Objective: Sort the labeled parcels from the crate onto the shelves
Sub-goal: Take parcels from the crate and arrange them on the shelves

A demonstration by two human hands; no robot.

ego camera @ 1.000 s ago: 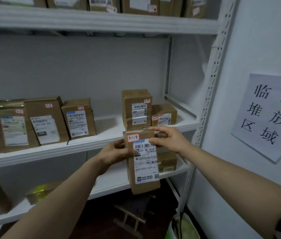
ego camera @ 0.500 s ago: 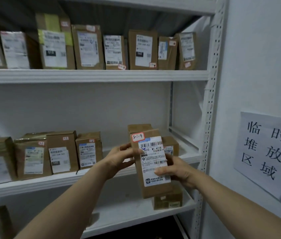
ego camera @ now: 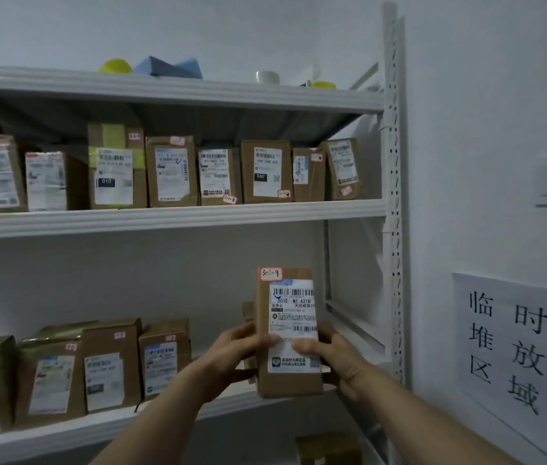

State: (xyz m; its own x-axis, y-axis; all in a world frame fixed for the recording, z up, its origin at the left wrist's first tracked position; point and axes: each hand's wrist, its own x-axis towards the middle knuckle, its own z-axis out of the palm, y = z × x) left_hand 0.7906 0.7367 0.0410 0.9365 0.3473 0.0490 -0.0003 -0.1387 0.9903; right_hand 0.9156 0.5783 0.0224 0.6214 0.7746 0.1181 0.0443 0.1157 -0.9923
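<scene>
Holding the parcel [ego camera: 290, 307] upright, I have its long axis running top to bottom and its labelled face turned toward me, the print right way up. It sits in the air in front of the right end of the lower shelf [ego camera: 64, 434], its bottom edge about level with the shelf's front lip.

It is a slim brown cardboard box. A small red-bordered sticker [ego camera: 271, 273] at its top left corner reads "3-1-9". Below and to the right of that, a white shipping label [ego camera: 294, 297] with barcodes covers most of the face.

My left hand [ego camera: 232, 354] grips the lower left side, thumb across the front onto the label and fingers curled behind. My right hand [ego camera: 339, 360] clamps the lower right side, fingertips on the label. I cannot see the rest of that hand's hold behind the box.

Further left on the same shelf, other boxes [ego camera: 111, 364] stand side by side. On the shelf above [ego camera: 164, 218], a row of parcels [ego camera: 171, 172] faces out. Right of my hands stands the perforated post [ego camera: 394, 196], then a paper sign [ego camera: 510, 354] on the wall.
</scene>
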